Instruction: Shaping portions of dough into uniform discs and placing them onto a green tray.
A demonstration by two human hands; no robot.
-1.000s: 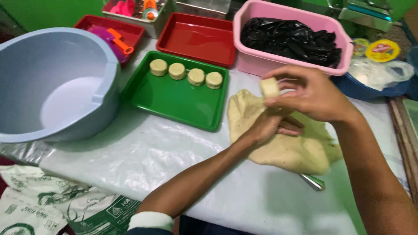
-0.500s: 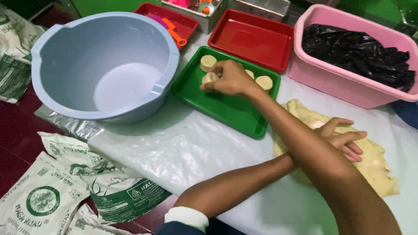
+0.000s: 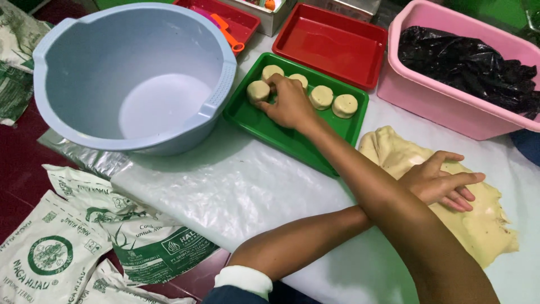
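The right hand (image 3: 289, 104) covers part of the green tray (image 3: 292, 141) and most of one dough round (image 3: 297, 81), so whether the fingers grip it cannot be told. The right forearm crosses over the left wrist, hiding it. The left hand (image 3: 441, 183) hides the dough sheet (image 3: 484, 225) beneath its palm. At 1 o'clock the pink tub (image 3: 444, 107) runs past the edge, as do the black plastic (image 3: 467, 65) and, at 12 o'clock, the red trays (image 3: 332, 45). At 7 o'clock the printed sacks (image 3: 50, 253) are cut off.

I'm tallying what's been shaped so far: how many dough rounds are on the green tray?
5 dough rounds, all at the green tray's far edge. The right hand may hide more.
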